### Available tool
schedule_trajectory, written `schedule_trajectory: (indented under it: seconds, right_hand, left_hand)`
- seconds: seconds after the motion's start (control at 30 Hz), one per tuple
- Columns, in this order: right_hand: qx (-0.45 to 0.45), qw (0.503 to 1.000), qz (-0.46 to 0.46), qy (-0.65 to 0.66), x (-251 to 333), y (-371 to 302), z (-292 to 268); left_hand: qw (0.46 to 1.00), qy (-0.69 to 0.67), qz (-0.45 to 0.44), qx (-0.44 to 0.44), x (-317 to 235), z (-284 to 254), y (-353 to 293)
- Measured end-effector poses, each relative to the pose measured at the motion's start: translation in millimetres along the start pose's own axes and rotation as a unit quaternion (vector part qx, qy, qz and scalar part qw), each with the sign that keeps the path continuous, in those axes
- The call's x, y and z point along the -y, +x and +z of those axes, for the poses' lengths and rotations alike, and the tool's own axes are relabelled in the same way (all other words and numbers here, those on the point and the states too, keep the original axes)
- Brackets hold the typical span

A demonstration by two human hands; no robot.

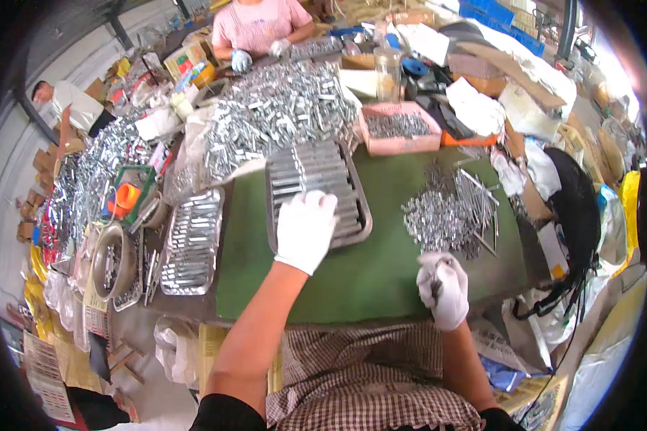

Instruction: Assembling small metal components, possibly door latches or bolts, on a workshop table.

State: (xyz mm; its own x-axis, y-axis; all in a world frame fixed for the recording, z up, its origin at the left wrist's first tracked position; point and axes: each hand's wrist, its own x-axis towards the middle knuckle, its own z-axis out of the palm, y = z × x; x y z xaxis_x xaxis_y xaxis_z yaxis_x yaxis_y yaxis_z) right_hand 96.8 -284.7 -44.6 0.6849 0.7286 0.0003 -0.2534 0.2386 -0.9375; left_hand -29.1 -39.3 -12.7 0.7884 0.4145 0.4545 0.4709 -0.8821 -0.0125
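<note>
Head view, rods: your row of metal rods (310, 164) lies side by side in the grey tray (369, 219), under your left grip and running on beyond it.
Step in hand: this looks like filling or straightening the row, with small parts drawn from the right.
Next move: it probably calls for bringing your right grip across to the tray while your left keeps the rods in line; a knock there could unsettle them.
Left grip (307, 228): your gloved fingers are bent over the near part of the rods, seemingly touching them; you can't tell from here whether they pinch one.
Right grip (444, 287): your fingers are curled inward, with something dark showing in the curl; whether it is a held part can't be told.
Small-parts pile (435, 219): just beyond your right grip, with long thin pins (473, 197) along its right side.
Tabletop (381, 284): green, beneath both grips and bare between them.
Second tray (218, 241): left of your left grip, also full of shiny pieces.
Pink box (402, 146): well beyond your right grip.
Large metal heap (280, 108): past the tray, beyond your left grip.
</note>
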Motion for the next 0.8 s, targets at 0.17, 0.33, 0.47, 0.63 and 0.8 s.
schedule_trajectory:
  seconds: [0.17,0.33,0.47,0.63,0.8]
  right_hand:
    - [0.008,1.0,-0.001,-0.001,-2.2,-6.9,-5.2]
    - [0.034,0.999,0.013,-0.026,6.7,-15.6,-10.3]
    - [0.036,0.989,0.093,-0.113,25.2,-16.6,-1.6]
    - [0.038,0.985,0.133,-0.105,37.0,-11.5,-3.1]
    - [0.033,0.976,0.135,-0.171,36.9,-17.2,-11.2]
  left_hand:
    - [1.0,-0.004,0.017,0.008,0.3,13.4,-3.9]
    - [0.993,-0.096,0.012,-0.068,4.2,-5.0,-13.5]
    - [0.989,-0.097,0.099,0.05,-38.0,-34.9,-18.5]
    - [0.963,-0.156,0.185,0.117,-89.3,-48.2,-28.4]
    - [0.959,-0.21,0.178,0.061,-91.7,-44.2,-43.5]
